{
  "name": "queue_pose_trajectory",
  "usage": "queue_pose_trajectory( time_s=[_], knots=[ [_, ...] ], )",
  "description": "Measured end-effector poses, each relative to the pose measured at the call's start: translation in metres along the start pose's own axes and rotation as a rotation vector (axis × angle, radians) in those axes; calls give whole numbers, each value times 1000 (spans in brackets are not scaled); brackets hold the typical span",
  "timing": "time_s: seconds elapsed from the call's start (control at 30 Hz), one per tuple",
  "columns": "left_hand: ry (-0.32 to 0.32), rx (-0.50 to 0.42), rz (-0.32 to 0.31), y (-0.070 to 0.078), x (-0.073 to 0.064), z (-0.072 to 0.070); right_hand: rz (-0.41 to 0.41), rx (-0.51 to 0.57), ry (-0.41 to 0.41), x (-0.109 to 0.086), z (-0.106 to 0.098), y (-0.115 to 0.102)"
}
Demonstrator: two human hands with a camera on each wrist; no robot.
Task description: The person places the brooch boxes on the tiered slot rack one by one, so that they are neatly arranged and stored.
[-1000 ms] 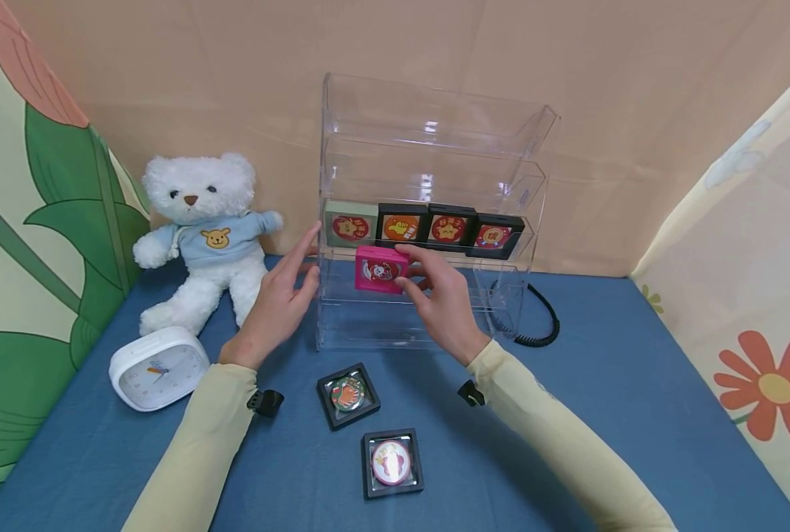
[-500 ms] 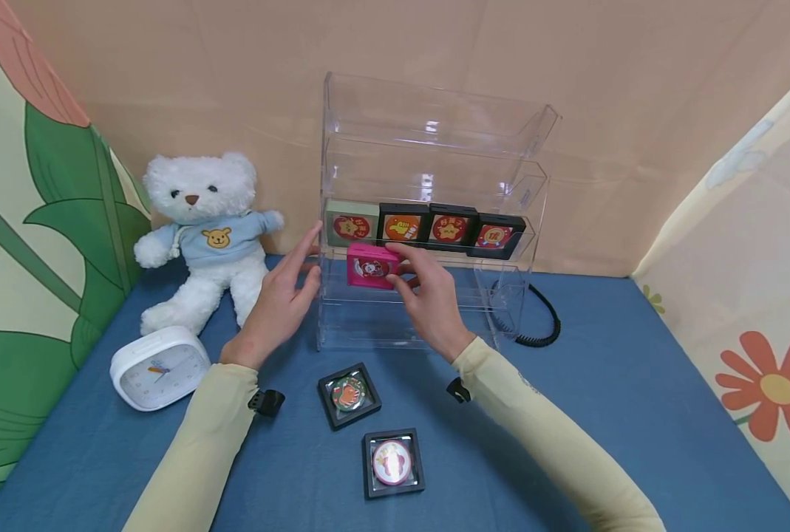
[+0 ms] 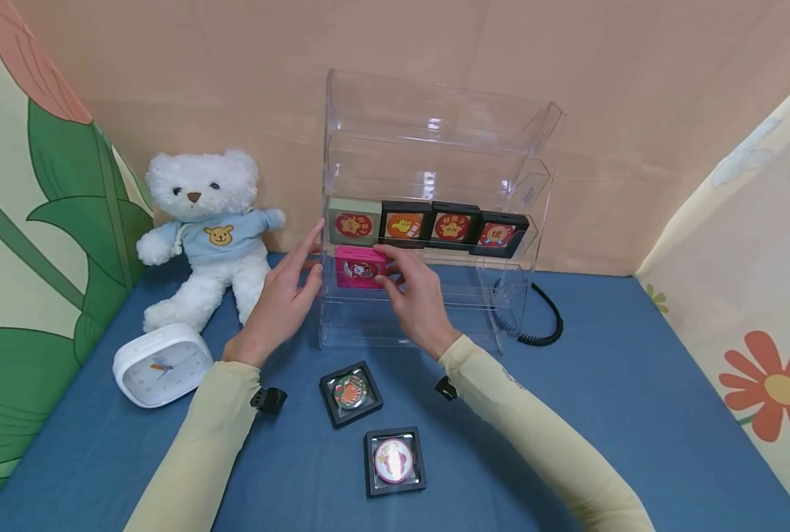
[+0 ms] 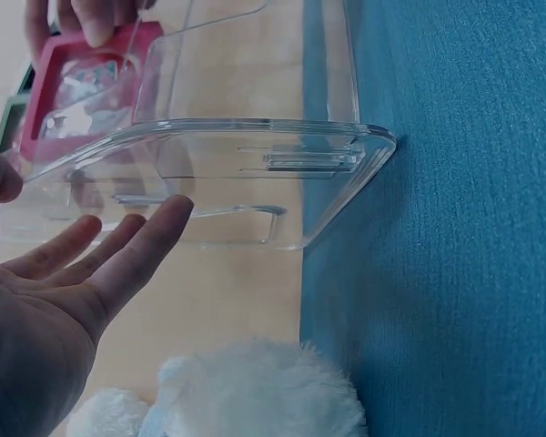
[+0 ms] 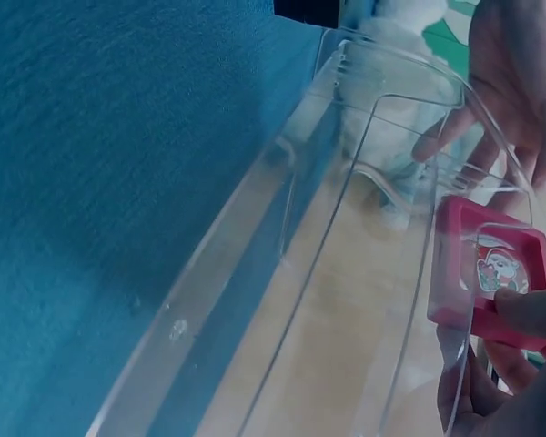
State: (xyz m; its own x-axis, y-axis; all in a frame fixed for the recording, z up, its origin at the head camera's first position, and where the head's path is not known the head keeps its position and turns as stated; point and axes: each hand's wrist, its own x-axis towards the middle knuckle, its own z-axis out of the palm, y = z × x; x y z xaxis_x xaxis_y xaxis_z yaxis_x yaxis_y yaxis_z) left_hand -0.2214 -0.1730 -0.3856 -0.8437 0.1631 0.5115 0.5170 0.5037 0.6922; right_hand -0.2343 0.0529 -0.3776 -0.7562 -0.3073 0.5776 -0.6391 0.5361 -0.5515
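Note:
My right hand [image 3: 416,297] pinches the right side of a pink square display case [image 3: 359,267] with a round cartoon badge inside. The case stands at the left end of a lower tier of the clear acrylic rack [image 3: 434,137], below the green case [image 3: 354,222]. In the right wrist view the thumb lies on the front of the pink case [image 5: 496,273]. My left hand [image 3: 281,307] is at the rack's left side panel, fingers extended along it. In the left wrist view those fingers [image 4: 132,255] are spread and hold nothing.
Beside the green case, several black cases [image 3: 451,226] line the tier above. Two more black cases, one with a green badge [image 3: 351,392] and one with a white badge [image 3: 393,461], lie in front. A white teddy bear [image 3: 202,199] and a clock [image 3: 163,366] stand left; a black coiled cord [image 3: 554,325] lies right.
My right hand has slid the pink case leftward along the tier, toward the rack's left side panel. My left hand has stayed by that panel.

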Motion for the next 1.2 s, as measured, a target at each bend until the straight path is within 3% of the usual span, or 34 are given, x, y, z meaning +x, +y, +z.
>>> queue_pose_trajectory(
  time_s=[0.73,1.2],
  knots=[
    [-8,-10,-6,0,1,0,36,40,-54,-1,11,1],
    [-8,-15,-3,0,0,0,27,-24,-51,-1,7,-1]
  ],
)
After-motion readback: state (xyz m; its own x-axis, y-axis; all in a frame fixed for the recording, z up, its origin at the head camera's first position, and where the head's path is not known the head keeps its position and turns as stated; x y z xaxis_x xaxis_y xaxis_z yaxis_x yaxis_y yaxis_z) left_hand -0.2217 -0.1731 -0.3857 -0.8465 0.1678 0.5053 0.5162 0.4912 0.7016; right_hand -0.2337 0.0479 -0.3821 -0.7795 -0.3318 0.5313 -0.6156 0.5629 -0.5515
